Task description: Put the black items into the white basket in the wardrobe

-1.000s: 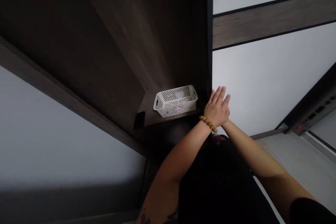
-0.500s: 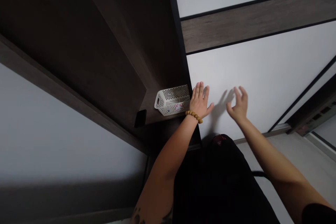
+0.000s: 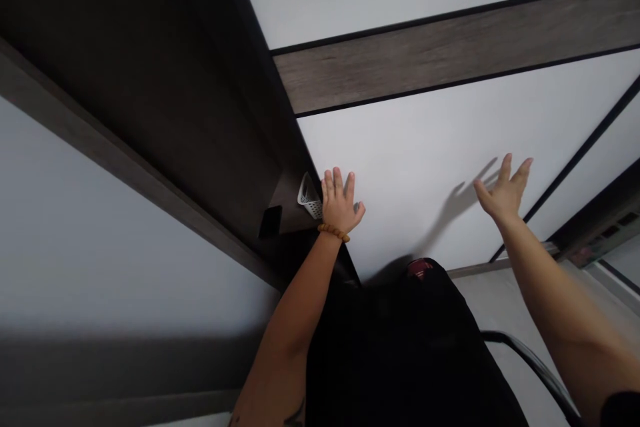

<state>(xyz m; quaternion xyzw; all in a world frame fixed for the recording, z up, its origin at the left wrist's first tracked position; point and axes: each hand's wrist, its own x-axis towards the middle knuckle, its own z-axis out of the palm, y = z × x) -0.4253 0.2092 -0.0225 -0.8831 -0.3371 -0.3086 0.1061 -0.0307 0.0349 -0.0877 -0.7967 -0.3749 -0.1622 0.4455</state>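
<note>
Left of the L hand, a small black thing (image 3: 270,222) sits on a dark wood shelf (image 3: 287,203). Just beside the hand is a white plastic basket with holes (image 3: 309,197); only a bit shows, the rest is hid by the dark wood edge. The L hand (image 3: 340,203) is wide open, holds nothing, and has a bead bracelet (image 3: 333,233) on the wrist. Right of it is a white panel (image 3: 400,173). Farther right, the R hand (image 3: 503,193) is wide open too and holds nothing, w/ a shadow (image 3: 455,203) on the panel near it. Can't tell if either hand touches the panel.
</note>
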